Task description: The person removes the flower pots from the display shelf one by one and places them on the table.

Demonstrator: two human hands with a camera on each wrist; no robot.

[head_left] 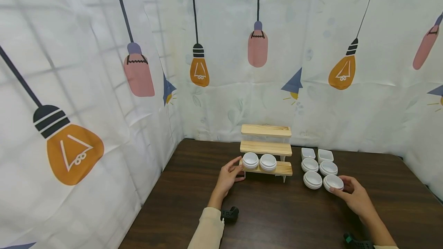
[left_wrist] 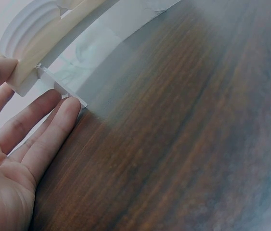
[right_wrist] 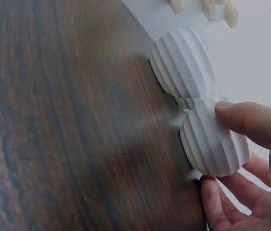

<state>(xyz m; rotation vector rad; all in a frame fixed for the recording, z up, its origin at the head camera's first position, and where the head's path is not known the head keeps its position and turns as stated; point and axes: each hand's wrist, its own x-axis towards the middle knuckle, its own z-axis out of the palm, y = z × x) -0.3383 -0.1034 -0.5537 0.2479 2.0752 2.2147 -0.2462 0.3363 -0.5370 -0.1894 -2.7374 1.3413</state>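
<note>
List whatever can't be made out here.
Head view: some fingertips of the right hand, behind the white bowl it holds; lower fronts of the square dishes, behind round bowls.
Right wrist view: most of the wooden stand, cut off by the top edge.
Left wrist view: part of the left hand, cut off by the left edge; the tabletop at lower right, blurred.

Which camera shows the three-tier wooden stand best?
The head view: it frames all three tiers of the wooden stand. The left wrist view shows only part, close up at the left hand; the right wrist view, just tier ends at its top edge.
</note>
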